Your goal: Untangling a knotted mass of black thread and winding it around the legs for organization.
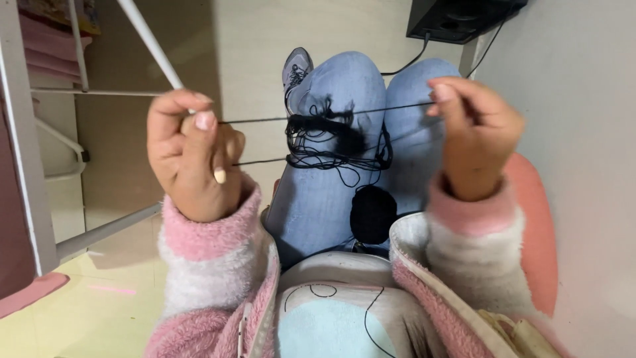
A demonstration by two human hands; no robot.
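My left hand (189, 156) is raised in front of me, fingers pinched on a black thread (265, 120) that runs taut to my right hand (474, 136), which pinches its other end. A second strand runs lower from my left hand into a tangled mass of black thread (331, 139) lying on my knees in blue jeans (331, 199). A ball of black yarn (373, 213) rests in my lap. Both sleeves are fluffy pink and white.
A white metal rack frame (26, 152) with pink items stands at left. A black device (457, 16) with cables sits on the floor at top right. A grey shoe (296, 69) shows past my knees. A pink seat edge (536, 219) is at right, beside a wall.
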